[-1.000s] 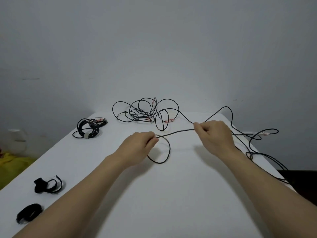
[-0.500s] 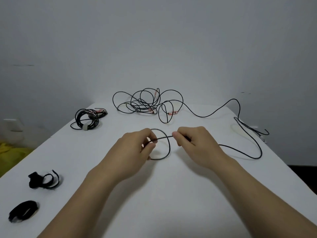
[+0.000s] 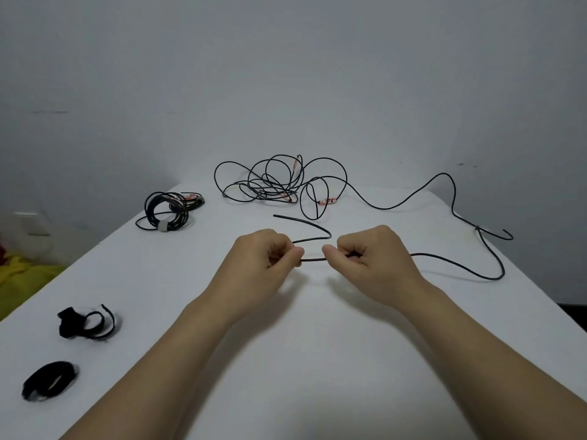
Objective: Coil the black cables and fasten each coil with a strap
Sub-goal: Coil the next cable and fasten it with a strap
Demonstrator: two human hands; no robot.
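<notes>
Thin, springy black cable (image 3: 444, 260) is pinched by left hand (image 3: 270, 258) and right hand (image 3: 365, 258); best gripped near its free end.

L hand (image 3: 263, 265), R hand (image 3: 370, 260) on black cable (image 3: 460, 265); tangle (image 3: 279, 182), strapped coil (image 3: 165, 211) behind

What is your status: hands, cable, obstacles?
Left hand and right hand both pinch the black cable. Coil not yet formed. Its far length runs into the tangled pile; may snag.
</notes>
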